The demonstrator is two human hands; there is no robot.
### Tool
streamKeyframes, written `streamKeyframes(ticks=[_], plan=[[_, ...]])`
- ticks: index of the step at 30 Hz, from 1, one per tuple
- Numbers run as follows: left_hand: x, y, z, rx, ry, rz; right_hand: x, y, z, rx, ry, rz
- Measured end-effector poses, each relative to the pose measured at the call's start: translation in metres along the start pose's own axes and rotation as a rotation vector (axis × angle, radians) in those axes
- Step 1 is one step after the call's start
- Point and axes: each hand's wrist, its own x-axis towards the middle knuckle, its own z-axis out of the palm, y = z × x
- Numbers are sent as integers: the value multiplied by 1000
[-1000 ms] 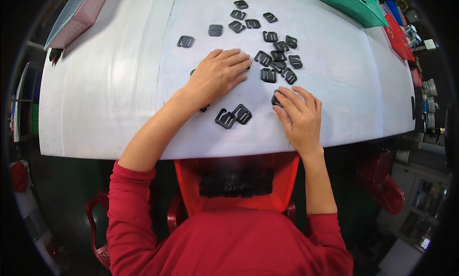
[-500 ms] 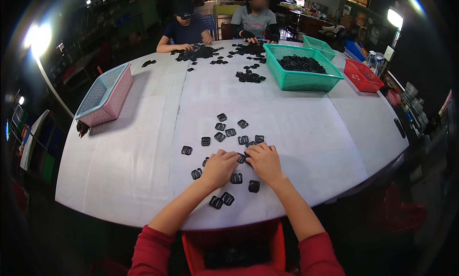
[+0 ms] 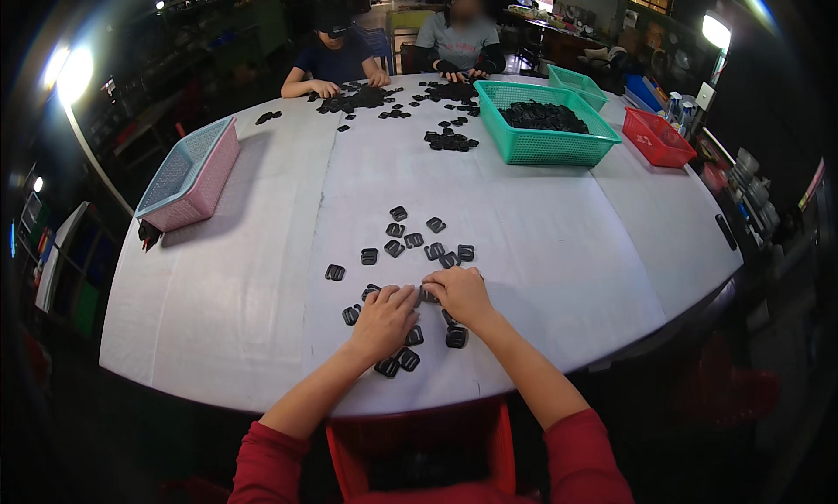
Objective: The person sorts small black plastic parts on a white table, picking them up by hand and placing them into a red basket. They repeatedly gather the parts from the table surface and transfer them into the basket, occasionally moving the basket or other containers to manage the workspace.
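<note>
Small black plastic slider buckles (image 3: 413, 240) lie loosely scattered on the white table in front of me. My right hand (image 3: 460, 294) has its thumb and fingers pinched at a black buckle (image 3: 429, 295), partly covered by the fingers. Just left of it, my left hand (image 3: 387, 319) rests low over the table with its fingers somewhat apart; the surface under its palm is hidden. Around the left hand lie a buckle (image 3: 351, 315) on its outer side and a pair of buckles (image 3: 408, 358) near the wrist. Another buckle (image 3: 456, 336) sits below my right hand.
A green basket (image 3: 559, 150) full of black pieces stands far right, with a red basket (image 3: 656, 142) beyond it. A pink and blue basket (image 3: 196, 177) is at the left edge. Two people sit opposite at heaps of black pieces (image 3: 353, 98). A red container (image 3: 349, 456) is below the near edge.
My left hand has drawn back slightly left and toward me. The right hand has shifted left, to the buckle between the hands. The whole view has moved a little.
</note>
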Motion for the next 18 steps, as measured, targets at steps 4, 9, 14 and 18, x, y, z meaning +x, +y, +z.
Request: streamKeyframes(ticks=[4, 9, 14, 18], plan=[[-3, 3, -7, -40, 30, -13, 3, 11, 3, -91, 181, -32], [-7, 2, -4, -106, 87, -54, -6, 34, 9, -243, 117, -81], [-5, 1, -6, -145, 142, -45, 2, 34, 10, -184, 173, -99], [5, -8, -22, -212, 190, -93, 9, 53, -15, -37, 202, 39]])
